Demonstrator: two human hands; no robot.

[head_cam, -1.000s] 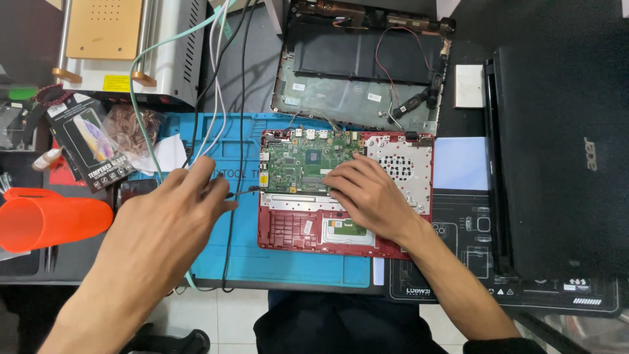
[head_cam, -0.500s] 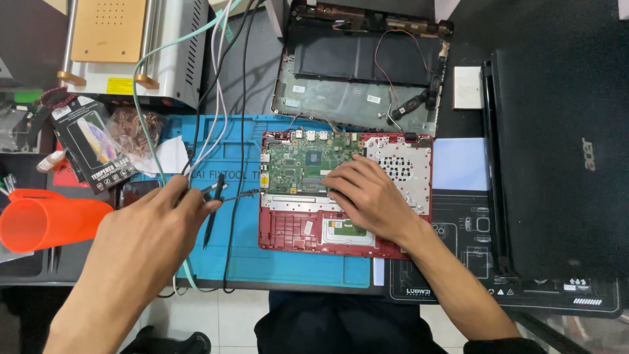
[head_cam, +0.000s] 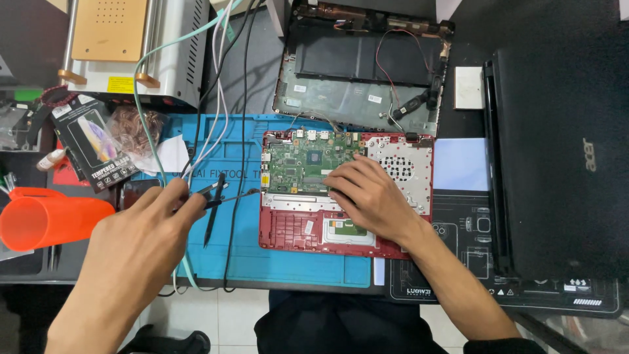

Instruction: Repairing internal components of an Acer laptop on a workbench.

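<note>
Down at about 8 o'clock, the left hand [head_cam: 141, 239] pinches a dark pair of tweezers [head_cam: 213, 200] between thumb and fingers, the tips pointing toward 3 o'clock over the blue mat [head_cam: 295, 262]. Just beside it a black pen-like tool [head_cam: 211, 223] hangs or lies slanted toward 6 o'clock; whether the hand also grips it I cannot tell.

Near the centre, the right hand [head_cam: 367, 196] rests palm down with its fingers loosely spread on the opened red laptop shell [head_cam: 288, 233], fingertips touching the lower edge of the green circuit board [head_cam: 308, 164] seated in the shell's upper part. It holds nothing.

At 12 o'clock lies a dark, emptied laptop base [head_cam: 354, 78] with loose wires. At 3 o'clock sits a closed black laptop [head_cam: 563, 151] on a black mat [head_cam: 472, 262]. Several cables [head_cam: 219, 98] run from 12 o'clock down across the blue mat, passing by the left hand. At 9 o'clock lies an orange cup [head_cam: 46, 219] on its side, with a dark flat package [head_cam: 95, 144] above it, and a white machine with a tan plate [head_cam: 124, 46] sits at 11 o'clock.
</note>
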